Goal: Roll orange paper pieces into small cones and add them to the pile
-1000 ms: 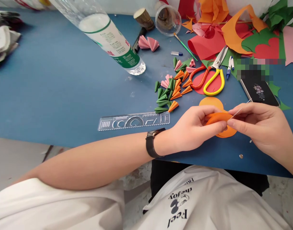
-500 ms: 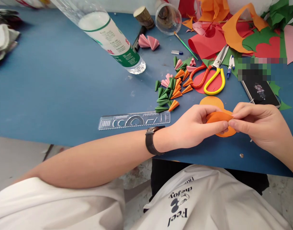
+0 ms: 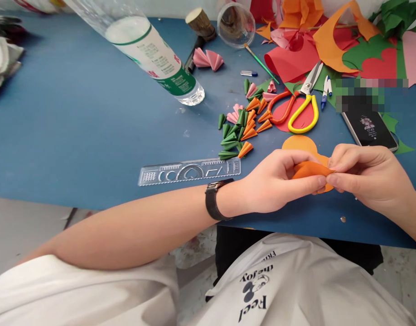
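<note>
Between my two hands is a piece of orange paper [image 3: 310,170], bent into a curve. My left hand [image 3: 279,176] grips its left side, thumb in front and fingers behind. At its right end the fingertips of my right hand [image 3: 360,172] pinch the edge. Orange paper circles [image 3: 299,143] lie on the table under and just beyond my hands, partly covered. Past my left hand sits a cluster of small rolled paper cones [image 3: 250,127] in green, orange and pink. Scissors with one red and one yellow handle [image 3: 303,117] rest on a red paper circle [image 3: 282,111].
A clear plastic stencil ruler [image 3: 191,172] lies left of my hands. Farther back stand a water bottle [image 3: 160,59] and a clear cup [image 3: 235,26]. A phone [image 3: 369,124] is beyond my right hand. Coloured paper scraps [image 3: 350,54] fill the back right.
The orange paper in my hands is bent more, its near edge now curling up toward the far one. My hands stay in nearly the same place, and the view has shifted slightly.
</note>
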Motion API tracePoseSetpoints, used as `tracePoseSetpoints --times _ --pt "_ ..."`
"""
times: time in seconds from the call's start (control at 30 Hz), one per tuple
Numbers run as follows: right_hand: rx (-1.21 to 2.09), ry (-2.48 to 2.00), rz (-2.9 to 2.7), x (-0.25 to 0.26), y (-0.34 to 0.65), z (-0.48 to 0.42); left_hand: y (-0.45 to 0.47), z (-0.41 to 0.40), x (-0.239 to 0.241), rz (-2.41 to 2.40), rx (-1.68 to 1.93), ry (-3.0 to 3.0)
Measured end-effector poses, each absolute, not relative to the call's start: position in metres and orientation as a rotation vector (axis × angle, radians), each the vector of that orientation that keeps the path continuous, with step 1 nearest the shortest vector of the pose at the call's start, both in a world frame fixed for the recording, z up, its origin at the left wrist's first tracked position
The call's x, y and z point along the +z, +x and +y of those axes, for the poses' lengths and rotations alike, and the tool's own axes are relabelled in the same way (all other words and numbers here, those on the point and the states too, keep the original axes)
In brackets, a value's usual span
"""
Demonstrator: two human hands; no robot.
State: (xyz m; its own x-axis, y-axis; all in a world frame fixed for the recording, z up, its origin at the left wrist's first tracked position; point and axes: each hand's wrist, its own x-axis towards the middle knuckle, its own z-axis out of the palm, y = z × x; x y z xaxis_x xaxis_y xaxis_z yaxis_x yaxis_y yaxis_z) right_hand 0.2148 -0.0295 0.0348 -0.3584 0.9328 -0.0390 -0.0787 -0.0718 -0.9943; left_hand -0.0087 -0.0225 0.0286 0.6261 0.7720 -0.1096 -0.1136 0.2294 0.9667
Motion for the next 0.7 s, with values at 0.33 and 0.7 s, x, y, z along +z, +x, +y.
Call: tracePoseSetpoints --times 0.33,0.7 --pt "1.541 -0.885 -1.321 0.0320 0.2106 -0.0282 -0.0096 -0.0217 0.0222 0.692 0.820 1.488" --pt "1.420 -0.960 -1.403 0.0346 0.2117 -0.0341 -0.0081 -0.0155 0.0243 0.610 0.698 1.078"
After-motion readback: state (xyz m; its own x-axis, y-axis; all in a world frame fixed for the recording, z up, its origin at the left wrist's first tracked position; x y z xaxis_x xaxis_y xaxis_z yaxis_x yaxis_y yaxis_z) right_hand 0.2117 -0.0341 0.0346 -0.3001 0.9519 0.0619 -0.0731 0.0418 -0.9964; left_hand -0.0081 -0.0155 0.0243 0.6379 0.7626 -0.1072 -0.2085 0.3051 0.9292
